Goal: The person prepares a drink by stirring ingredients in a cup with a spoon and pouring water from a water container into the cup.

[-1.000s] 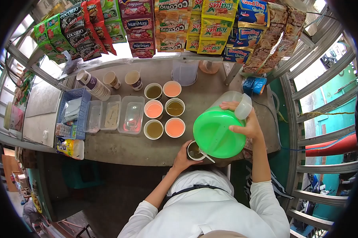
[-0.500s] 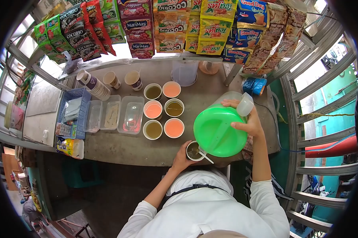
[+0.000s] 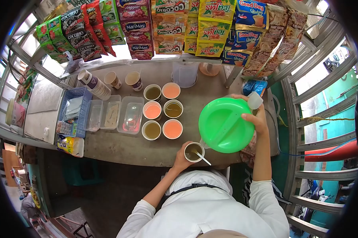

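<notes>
My left hand (image 3: pixel 182 158) is wrapped round a paper cup (image 3: pixel 194 152) near the table's front edge. Brownish-green liquid and a white plastic spoon (image 3: pixel 203 158) are in that cup, the spoon leaning over its rim. In my right hand (image 3: pixel 257 119) is a pitcher with a round green lid (image 3: pixel 225 125); its clear spout is beside the held cup, and most of its body is hidden under the lid. Left of it stand two columns of filled cups, some with an orange drink (image 3: pixel 173 129), others with a greenish-brown drink (image 3: pixel 152 130).
Clear plastic boxes (image 3: pixel 130 115) and a blue basket (image 3: pixel 73 108) sit on the left. Stacked paper cups (image 3: pixel 95 85) and a translucent tub (image 3: pixel 184 75) stand at the back. Drink sachets (image 3: pixel 214 27) hang above. Metal bars (image 3: pixel 321 137) border the right.
My right hand has brought the pitcher more level and slightly right, away from the held cup. More liquid shows in that cup, and the spoon in it has shifted.
</notes>
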`<state>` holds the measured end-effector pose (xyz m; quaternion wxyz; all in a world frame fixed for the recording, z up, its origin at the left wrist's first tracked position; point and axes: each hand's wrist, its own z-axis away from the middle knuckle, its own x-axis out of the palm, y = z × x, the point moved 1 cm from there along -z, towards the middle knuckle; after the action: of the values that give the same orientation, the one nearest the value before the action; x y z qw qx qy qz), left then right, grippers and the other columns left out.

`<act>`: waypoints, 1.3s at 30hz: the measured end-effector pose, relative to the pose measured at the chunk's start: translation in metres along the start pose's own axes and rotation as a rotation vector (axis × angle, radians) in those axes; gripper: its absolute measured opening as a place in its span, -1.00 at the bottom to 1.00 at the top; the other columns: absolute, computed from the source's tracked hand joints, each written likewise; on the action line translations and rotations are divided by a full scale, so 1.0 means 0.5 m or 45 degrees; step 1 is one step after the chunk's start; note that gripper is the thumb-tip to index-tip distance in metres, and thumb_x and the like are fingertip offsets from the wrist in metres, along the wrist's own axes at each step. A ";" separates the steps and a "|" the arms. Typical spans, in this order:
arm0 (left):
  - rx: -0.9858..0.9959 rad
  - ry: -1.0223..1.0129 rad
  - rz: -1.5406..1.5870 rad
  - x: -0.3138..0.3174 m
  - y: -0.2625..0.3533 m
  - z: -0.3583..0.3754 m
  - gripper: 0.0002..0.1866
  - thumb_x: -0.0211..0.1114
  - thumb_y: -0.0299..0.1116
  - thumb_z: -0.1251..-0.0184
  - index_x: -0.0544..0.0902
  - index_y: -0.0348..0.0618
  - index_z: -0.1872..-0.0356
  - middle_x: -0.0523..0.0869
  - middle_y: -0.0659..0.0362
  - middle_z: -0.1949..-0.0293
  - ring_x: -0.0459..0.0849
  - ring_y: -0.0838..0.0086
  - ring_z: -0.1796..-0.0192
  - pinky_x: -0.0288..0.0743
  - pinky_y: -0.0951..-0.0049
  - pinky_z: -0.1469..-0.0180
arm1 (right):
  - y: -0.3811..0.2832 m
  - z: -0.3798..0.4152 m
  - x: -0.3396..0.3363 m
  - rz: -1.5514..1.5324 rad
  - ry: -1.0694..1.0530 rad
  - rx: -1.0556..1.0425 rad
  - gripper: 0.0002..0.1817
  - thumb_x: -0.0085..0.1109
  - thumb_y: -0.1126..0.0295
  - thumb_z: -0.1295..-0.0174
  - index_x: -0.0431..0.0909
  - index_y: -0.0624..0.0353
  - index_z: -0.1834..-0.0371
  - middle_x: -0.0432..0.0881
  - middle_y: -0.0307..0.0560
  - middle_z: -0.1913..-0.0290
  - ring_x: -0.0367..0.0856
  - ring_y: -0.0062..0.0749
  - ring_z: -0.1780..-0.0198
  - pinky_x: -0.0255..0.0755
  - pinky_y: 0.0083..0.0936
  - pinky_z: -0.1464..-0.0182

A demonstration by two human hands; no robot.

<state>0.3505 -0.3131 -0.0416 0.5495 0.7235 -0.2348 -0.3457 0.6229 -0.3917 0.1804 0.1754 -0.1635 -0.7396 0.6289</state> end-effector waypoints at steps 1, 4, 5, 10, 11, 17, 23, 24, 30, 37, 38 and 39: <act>-0.004 0.010 0.003 0.001 0.002 0.002 -0.11 0.71 -0.34 0.25 0.42 -0.17 -0.22 0.65 0.04 -0.04 0.69 0.23 -0.07 0.58 0.29 -0.09 | -0.002 0.000 -0.006 -0.028 0.019 -0.002 -0.33 0.40 0.35 0.11 0.53 0.45 -0.14 0.64 0.07 -0.10 0.63 -0.31 -0.10 0.42 -0.39 -0.23; -0.016 0.041 0.020 0.003 0.007 0.004 -0.16 0.69 -0.37 0.22 0.43 -0.17 -0.19 0.67 0.03 -0.02 0.69 0.16 -0.05 0.58 0.26 -0.06 | 0.006 0.006 -0.045 -0.097 0.104 -0.018 -0.34 0.35 0.31 0.07 0.52 0.47 -0.13 0.65 0.08 -0.07 0.66 -0.34 -0.02 0.47 -0.44 -0.16; -0.019 0.052 0.033 0.005 0.009 0.004 -0.16 0.69 -0.37 0.22 0.43 -0.17 -0.19 0.67 0.03 -0.01 0.70 0.16 -0.04 0.58 0.26 -0.06 | 0.011 0.008 -0.060 -0.114 0.170 -0.051 -0.35 0.33 0.30 0.06 0.52 0.47 -0.13 0.65 0.07 -0.05 0.67 -0.35 0.00 0.48 -0.45 -0.13; -0.026 0.078 0.042 0.021 -0.002 -0.004 -0.16 0.69 -0.38 0.23 0.43 -0.16 -0.18 0.68 0.04 -0.01 0.71 0.17 -0.04 0.59 0.27 -0.06 | 0.056 0.023 -0.162 -0.279 0.380 -0.122 -0.47 0.22 0.24 -0.06 0.55 0.43 -0.03 0.69 -0.01 0.13 0.69 -0.40 0.17 0.56 -0.50 0.09; -0.021 0.088 0.032 0.024 0.000 -0.011 -0.16 0.69 -0.38 0.23 0.43 -0.16 -0.18 0.68 0.04 -0.01 0.70 0.17 -0.04 0.59 0.27 -0.06 | 0.069 0.027 -0.193 -0.346 0.397 -0.098 -0.49 0.20 0.24 -0.08 0.56 0.43 -0.02 0.69 -0.02 0.16 0.69 -0.41 0.20 0.57 -0.50 0.12; -0.018 0.169 0.022 0.045 -0.010 -0.054 -0.14 0.69 -0.38 0.25 0.41 -0.15 -0.20 0.68 0.04 -0.02 0.70 0.18 -0.06 0.59 0.27 -0.09 | 0.140 0.019 -0.325 -0.455 0.581 -0.025 -0.60 0.06 0.16 -0.32 0.55 0.31 0.02 0.67 -0.06 0.17 0.68 -0.42 0.20 0.57 -0.51 0.14; -0.027 0.205 0.028 0.060 -0.016 -0.101 -0.10 0.69 -0.40 0.27 0.38 -0.16 -0.23 0.68 0.04 -0.03 0.70 0.20 -0.07 0.59 0.29 -0.10 | 0.159 0.016 -0.368 -0.463 0.571 -0.040 -0.53 -0.01 0.06 -0.40 0.48 0.23 -0.12 0.62 -0.09 0.01 0.64 -0.39 0.04 0.55 -0.47 0.03; -0.013 0.213 0.018 0.063 -0.020 -0.108 -0.09 0.69 -0.41 0.27 0.38 -0.17 -0.23 0.69 0.04 -0.03 0.70 0.21 -0.06 0.59 0.29 -0.10 | 0.161 0.018 -0.371 -0.441 0.580 -0.030 -0.49 -0.02 0.02 -0.40 0.46 0.23 -0.17 0.61 -0.07 -0.04 0.63 -0.37 -0.01 0.56 -0.45 0.00; -0.096 0.236 0.056 0.074 -0.010 -0.127 -0.09 0.68 -0.43 0.28 0.38 -0.15 -0.23 0.69 0.04 -0.04 0.70 0.23 -0.07 0.58 0.29 -0.11 | 0.126 0.084 -0.250 -0.230 1.179 -0.051 -0.43 -0.09 0.04 -0.47 0.31 0.24 -0.36 0.38 -0.02 -0.34 0.34 -0.35 -0.36 0.23 -0.36 -0.35; -0.117 0.265 0.057 0.082 -0.022 -0.129 -0.07 0.69 -0.40 0.28 0.32 -0.13 -0.22 0.69 0.06 0.02 0.69 0.25 -0.06 0.58 0.29 -0.09 | 0.226 0.215 0.088 0.296 0.310 0.126 -0.29 0.26 0.44 -0.16 0.21 0.14 -0.41 0.45 -0.21 0.13 0.40 -0.65 0.27 0.33 -0.69 0.27; -0.097 0.270 0.080 0.085 -0.027 -0.130 -0.06 0.69 -0.39 0.28 0.31 -0.13 -0.22 0.68 0.05 0.03 0.69 0.24 -0.05 0.58 0.29 -0.09 | 0.228 0.202 0.101 0.413 0.140 0.169 -0.38 0.26 0.42 -0.18 0.33 0.10 -0.35 0.50 -0.22 0.21 0.42 -0.63 0.34 0.31 -0.65 0.27; -0.078 0.276 0.103 0.088 -0.033 -0.130 -0.05 0.69 -0.38 0.28 0.30 -0.13 -0.22 0.68 0.05 0.03 0.70 0.23 -0.05 0.58 0.29 -0.08 | 0.232 0.192 0.109 0.528 -0.032 0.214 -0.46 0.25 0.40 -0.21 0.44 0.06 -0.30 0.54 -0.24 0.28 0.45 -0.60 0.41 0.29 -0.60 0.27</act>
<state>0.4278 -0.2988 -0.0578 0.6071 0.7293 -0.1923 -0.2501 0.5326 -0.4321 0.0547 0.0459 -0.2890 -0.6372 0.7130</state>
